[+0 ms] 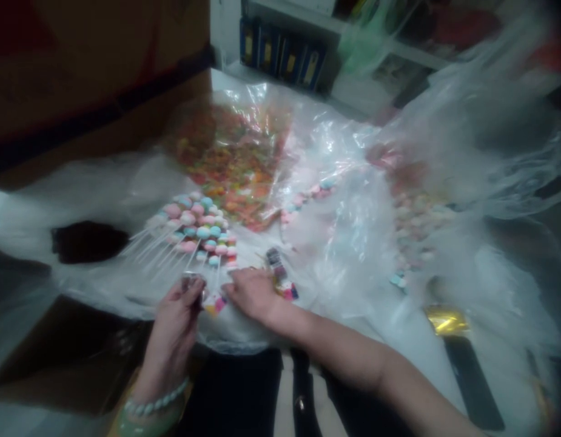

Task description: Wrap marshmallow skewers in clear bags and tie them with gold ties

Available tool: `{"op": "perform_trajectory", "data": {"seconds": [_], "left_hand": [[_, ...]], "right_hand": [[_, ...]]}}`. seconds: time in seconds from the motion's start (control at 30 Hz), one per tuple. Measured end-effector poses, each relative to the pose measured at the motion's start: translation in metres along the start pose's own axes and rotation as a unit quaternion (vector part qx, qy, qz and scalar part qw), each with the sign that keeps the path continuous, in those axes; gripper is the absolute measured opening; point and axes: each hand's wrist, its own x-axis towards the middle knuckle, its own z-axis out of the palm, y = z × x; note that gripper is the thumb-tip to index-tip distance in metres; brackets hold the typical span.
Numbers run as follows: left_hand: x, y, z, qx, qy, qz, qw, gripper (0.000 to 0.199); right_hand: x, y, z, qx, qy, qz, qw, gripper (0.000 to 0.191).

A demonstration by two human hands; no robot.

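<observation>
My left hand (pixel 180 309) pinches a small clear, shiny plastic wrapper (pixel 194 280) between thumb and fingers. Beside it my right hand (pixel 253 291) is curled low over the white sheet; what its fingers close on is hidden and blurred. Just beyond both hands lies a pile of pink, blue and white marshmallow sticks (pixel 202 230), their white stick ends toward me. Small colourful packets (pixel 287 291) rest by the right wrist, and a pink and yellow piece (pixel 216 303) lies between the hands.
Behind the pile sits a big clear bag of orange and green candies (pixel 244 164). To the right are bags of pale marshmallows (pixel 416 224), a gold foil piece (pixel 446 320) and a dark flat object (pixel 473 379). A cardboard box (pixel 80 79) stands at the left; blue binders (pixel 280 54) fill a shelf.
</observation>
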Motion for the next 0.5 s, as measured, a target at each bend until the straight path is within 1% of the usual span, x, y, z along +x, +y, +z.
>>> {"op": "perform_trajectory", "data": {"seconds": [0.07,0.17,0.23,0.3,0.37,0.4,0.43,0.5], "left_hand": [[-0.002,0.001,0.001,-0.003,0.002,0.004,1.0,0.031],[-0.003,0.005,-0.002,0.0,0.014,0.008,1.0,0.032],[0.0,0.006,-0.005,0.005,0.025,0.013,1.0,0.031],[0.003,0.006,-0.006,0.003,0.023,0.011,1.0,0.03],[0.006,0.004,-0.006,-0.011,0.014,0.007,1.0,0.03],[0.007,0.003,-0.005,-0.018,0.008,0.004,1.0,0.029],[0.008,0.002,-0.005,-0.025,0.003,0.0,1.0,0.029],[0.009,0.0,-0.005,-0.032,-0.008,-0.012,0.999,0.026]], "right_hand": [[-0.001,-0.001,0.003,0.0,0.018,-0.01,1.0,0.032],[0.0,-0.002,-0.001,0.044,0.045,0.011,0.998,0.028],[0.006,-0.004,-0.007,0.103,0.035,0.043,0.993,0.028],[0.015,-0.008,-0.012,0.182,0.011,0.08,0.98,0.028],[0.026,-0.013,-0.015,0.27,-0.007,0.121,0.955,0.024],[0.031,-0.015,-0.015,0.318,-0.012,0.14,0.938,0.018],[0.035,-0.016,-0.015,0.374,-0.015,0.161,0.913,0.013],[0.038,-0.016,-0.014,0.492,-0.026,0.191,0.849,0.016]]}}
